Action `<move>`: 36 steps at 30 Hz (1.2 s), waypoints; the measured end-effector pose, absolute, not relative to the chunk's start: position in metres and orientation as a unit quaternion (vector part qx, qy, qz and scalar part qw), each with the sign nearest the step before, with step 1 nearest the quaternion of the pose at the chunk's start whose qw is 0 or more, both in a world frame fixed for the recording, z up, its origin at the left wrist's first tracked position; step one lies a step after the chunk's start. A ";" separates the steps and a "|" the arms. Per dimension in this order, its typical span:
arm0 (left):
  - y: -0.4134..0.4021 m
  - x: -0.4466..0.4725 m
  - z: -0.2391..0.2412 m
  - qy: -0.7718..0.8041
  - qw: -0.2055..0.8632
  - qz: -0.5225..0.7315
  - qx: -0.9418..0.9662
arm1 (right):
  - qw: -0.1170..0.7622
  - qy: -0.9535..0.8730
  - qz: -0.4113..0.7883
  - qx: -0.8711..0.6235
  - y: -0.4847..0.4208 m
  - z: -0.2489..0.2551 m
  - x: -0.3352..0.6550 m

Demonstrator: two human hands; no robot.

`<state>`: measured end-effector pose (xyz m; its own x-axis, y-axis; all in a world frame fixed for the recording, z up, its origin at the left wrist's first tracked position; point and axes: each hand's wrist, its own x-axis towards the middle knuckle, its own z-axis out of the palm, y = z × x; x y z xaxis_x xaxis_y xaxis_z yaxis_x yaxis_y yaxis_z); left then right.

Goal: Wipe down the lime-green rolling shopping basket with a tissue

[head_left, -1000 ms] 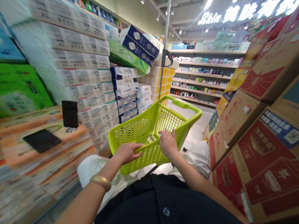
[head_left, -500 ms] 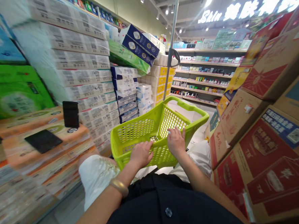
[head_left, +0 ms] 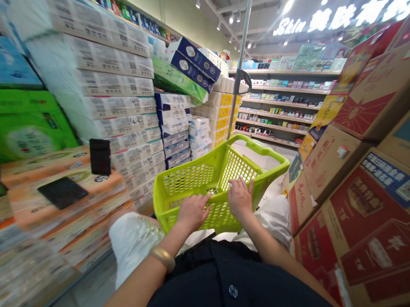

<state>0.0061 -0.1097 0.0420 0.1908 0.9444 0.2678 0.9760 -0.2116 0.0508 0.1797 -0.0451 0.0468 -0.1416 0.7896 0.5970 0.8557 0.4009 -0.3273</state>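
A lime-green plastic shopping basket (head_left: 187,177) with perforated walls stands in front of my body, between my knees. My left hand (head_left: 193,211) rests over its near rim, fingers curled round the edge. Further right on the same rim, my right hand (head_left: 241,198) has its fingers bent over into the basket. A gold bangle (head_left: 162,259) circles my left wrist. At the bottom of the basket is a small dark-and-light patch that I cannot make out. The basket's looped handle (head_left: 260,146) sticks out on its far right side.
Stacked tissue packs (head_left: 128,102) rise on the left. A phone (head_left: 100,156) and a flat black object (head_left: 63,192) lie on orange packs (head_left: 99,187). Cardboard cartons (head_left: 370,194) crowd the right. A metal pole (head_left: 242,49) stands behind the basket, before stocked shelves (head_left: 285,95).
The whole view has shifted slightly, so the surroundings sit a little further right. Both hands stay on the basket's near rim, the right one slightly further left along it.
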 end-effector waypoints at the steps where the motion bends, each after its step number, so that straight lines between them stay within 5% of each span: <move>1: -0.110 0.007 0.042 -0.626 0.065 -0.121 -0.768 | 0.355 -0.766 -0.041 -0.534 -0.048 0.046 0.174; 36: -0.112 0.008 0.041 -0.615 0.070 -0.105 -0.778 | 0.316 -0.823 -0.017 -0.472 -0.065 0.038 0.152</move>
